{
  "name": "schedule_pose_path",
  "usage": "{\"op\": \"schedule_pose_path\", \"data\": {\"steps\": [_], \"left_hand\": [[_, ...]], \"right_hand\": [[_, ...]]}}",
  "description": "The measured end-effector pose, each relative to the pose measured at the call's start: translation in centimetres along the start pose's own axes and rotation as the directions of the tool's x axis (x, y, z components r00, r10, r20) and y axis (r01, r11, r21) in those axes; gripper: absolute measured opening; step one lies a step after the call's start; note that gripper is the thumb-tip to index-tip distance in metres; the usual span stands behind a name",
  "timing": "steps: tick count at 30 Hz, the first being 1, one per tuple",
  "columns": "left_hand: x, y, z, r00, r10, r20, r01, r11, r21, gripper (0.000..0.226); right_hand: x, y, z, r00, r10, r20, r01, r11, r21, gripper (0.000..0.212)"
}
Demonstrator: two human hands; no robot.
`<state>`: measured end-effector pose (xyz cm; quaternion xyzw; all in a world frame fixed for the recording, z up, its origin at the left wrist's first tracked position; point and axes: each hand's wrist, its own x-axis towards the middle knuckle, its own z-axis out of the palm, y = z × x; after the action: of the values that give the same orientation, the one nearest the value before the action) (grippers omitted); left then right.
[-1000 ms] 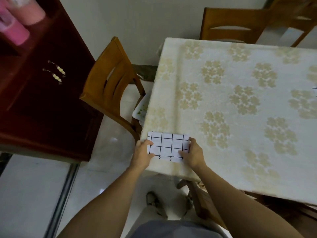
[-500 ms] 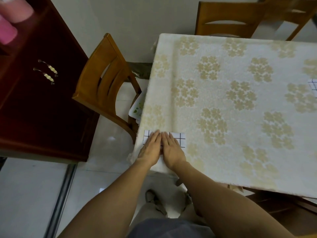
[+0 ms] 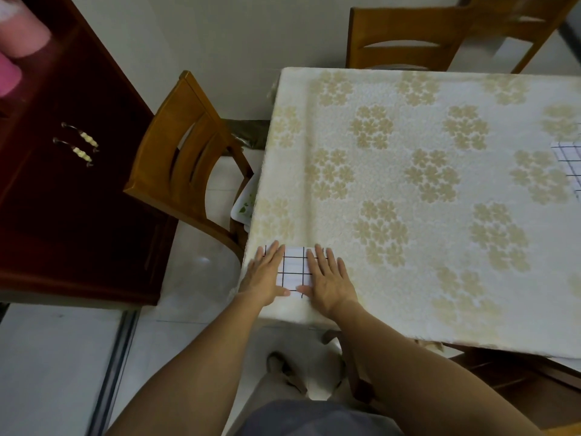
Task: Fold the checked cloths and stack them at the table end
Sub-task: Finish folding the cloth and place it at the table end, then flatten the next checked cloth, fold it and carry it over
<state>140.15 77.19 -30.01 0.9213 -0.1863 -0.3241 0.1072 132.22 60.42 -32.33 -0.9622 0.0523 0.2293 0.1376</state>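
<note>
A small folded white cloth with black checks (image 3: 294,269) lies flat on the near left corner of the table (image 3: 408,215), which wears a cream cover with gold flowers. My left hand (image 3: 265,275) rests palm down on the cloth's left side, fingers spread. My right hand (image 3: 328,278) presses flat on its right side. The cloth's middle strip shows between the two hands. Another checked cloth (image 3: 570,165) lies at the right edge of the view, cut off by the frame.
A wooden chair (image 3: 185,165) stands at the table's left end, with a dark red cabinet (image 3: 63,184) beyond it. Two more wooden chairs (image 3: 408,42) stand at the far side. A chair seat shows below the near table edge. White tiled floor lies below.
A second ago both hands held the folded cloth by its ends. They then laid it flat, pressed together at its middle, and have now slid apart to its two sides.
</note>
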Motion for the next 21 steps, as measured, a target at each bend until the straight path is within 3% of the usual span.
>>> {"op": "schedule_pose_path", "data": {"steps": [3,5,9,12,15,21], "left_hand": [[-1.5,0.8,0.2,0.995,-0.093,-0.035,0.093,0.996,-0.006,0.117],[-2.4,2.2,0.1,0.979,-0.136,-0.154,0.123,0.988,-0.092,0.106],[-3.8,5.9,-1.9,0.904,-0.108,-0.413,0.011,0.973,-0.232,0.070],[-4.8,8.8,-4.7,0.860,-0.093,-0.501,-0.043,0.967,-0.252,0.058],[-6.1,11.6,-6.8,0.829,-0.074,-0.555,-0.067,0.971,-0.229,0.051],[-9.7,17.3,-6.4,0.862,0.027,-0.507,-0.092,0.990,-0.105,0.049]], "right_hand": [[-0.7,0.5,-1.2,0.998,0.049,0.047,-0.051,0.998,0.040,0.093],[-1.3,0.9,-3.0,0.997,0.067,-0.037,-0.059,0.980,0.191,0.088],[-2.8,3.4,-7.8,0.957,0.078,-0.280,0.024,0.940,0.342,0.069],[-4.0,6.2,-10.9,0.945,0.045,-0.324,0.067,0.943,0.326,0.061],[-5.8,8.8,-12.9,0.942,0.036,-0.334,0.085,0.936,0.342,0.058],[-11.7,12.1,-14.1,0.919,0.078,-0.387,0.054,0.946,0.320,0.051]]}}
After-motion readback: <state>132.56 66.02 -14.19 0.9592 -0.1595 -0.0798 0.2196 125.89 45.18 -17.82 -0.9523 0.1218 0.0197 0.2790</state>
